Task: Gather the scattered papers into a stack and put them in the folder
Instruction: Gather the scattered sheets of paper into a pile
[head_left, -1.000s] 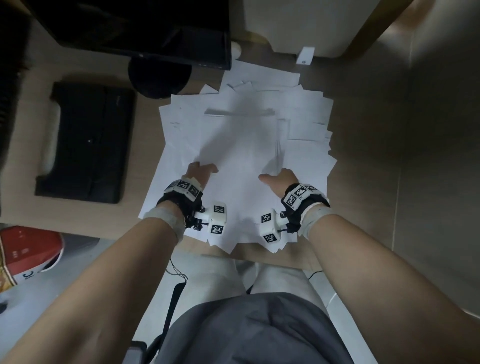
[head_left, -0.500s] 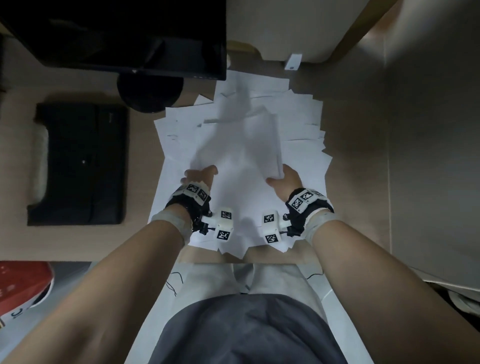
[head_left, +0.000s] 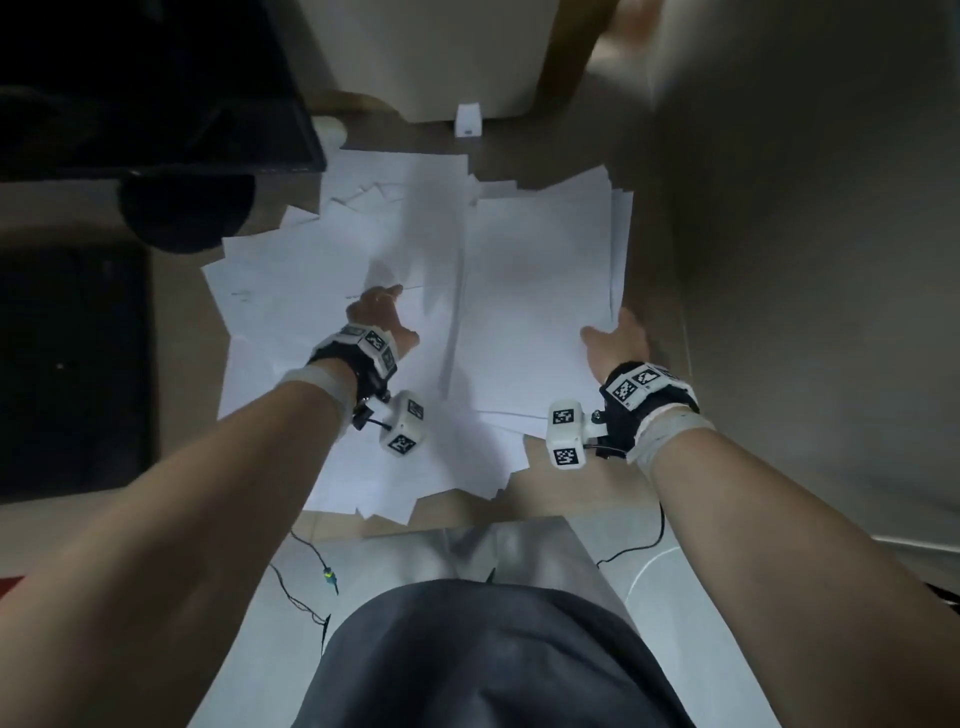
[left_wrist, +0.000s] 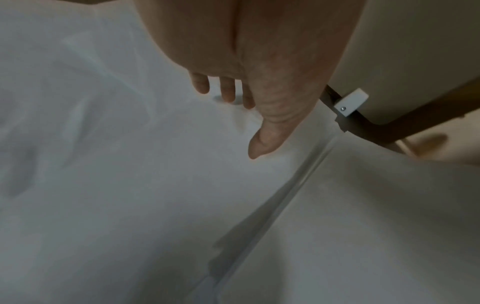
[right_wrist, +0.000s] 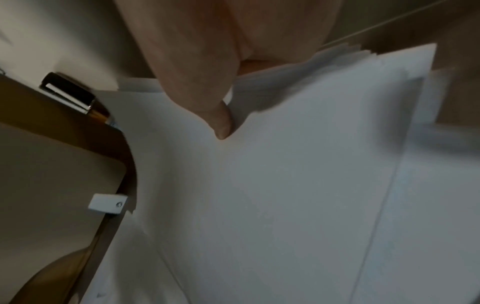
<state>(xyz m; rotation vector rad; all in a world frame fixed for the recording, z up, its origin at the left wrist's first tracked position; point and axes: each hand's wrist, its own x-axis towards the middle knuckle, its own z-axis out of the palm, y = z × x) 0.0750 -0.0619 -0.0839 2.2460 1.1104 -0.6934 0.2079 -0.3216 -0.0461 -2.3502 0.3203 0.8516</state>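
Observation:
Loose white papers (head_left: 291, 296) lie fanned over the desk's middle and left. A thicker stack of sheets (head_left: 535, 291) lies to their right, its edges roughly in line. My right hand (head_left: 618, 338) grips that stack at its right edge; in the right wrist view the thumb (right_wrist: 221, 123) presses on top of the stack (right_wrist: 298, 185) and the fingers are hidden under it. My left hand (head_left: 382, 312) rests on the loose sheets, its fingers (left_wrist: 228, 92) straight and touching the paper (left_wrist: 116, 164). The black folder (head_left: 72, 374) lies shut at the far left.
A dark monitor (head_left: 156, 83) and its round base (head_left: 187, 208) stand at the back left, overlapping the papers' far corner. A small white block (head_left: 467, 120) sits at the back by a pale panel. Some sheets overhang the desk's front edge (head_left: 571, 499). A wall bounds the right.
My right hand has carried a bundle of sheets to the right, splitting it off from the pile. My left hand has moved forward onto the loose sheets.

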